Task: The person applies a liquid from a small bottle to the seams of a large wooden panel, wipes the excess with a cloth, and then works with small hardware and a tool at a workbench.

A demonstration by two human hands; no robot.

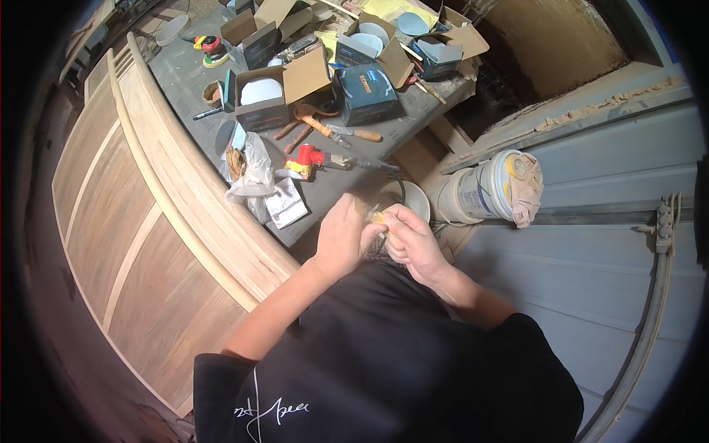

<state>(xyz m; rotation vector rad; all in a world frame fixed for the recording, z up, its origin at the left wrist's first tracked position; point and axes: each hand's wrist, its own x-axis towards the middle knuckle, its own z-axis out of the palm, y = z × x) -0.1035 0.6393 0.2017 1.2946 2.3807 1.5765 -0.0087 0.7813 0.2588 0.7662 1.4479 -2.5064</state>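
Observation:
Both hands meet in front of my dark shirt, fingertips close together. My left hand point(340, 235) is closed, its thumb and fingers pinched toward a small yellow, partly see-through piece point(379, 218). From the other side, my right hand point(415, 244) pinches the same piece. It is too small and too covered by fingers to name. Beyond the hands, on the grey table, lie a red and yellow power tool point(309, 156), an orange-handled hammer point(314, 122) and a wooden-handled tool point(363, 135). A clear plastic bag point(255, 171) and a white paper packet point(285, 203) sit nearer the left edge.
Open cardboard boxes point(309, 76) with round sanding discs point(261, 91) crowd the table's far side, beside a dark closed box point(367, 92). A round sander point(214, 50) stands at far left. Wooden panels point(148, 244) flank the table's left; a white bucket point(473, 193) lies to the right.

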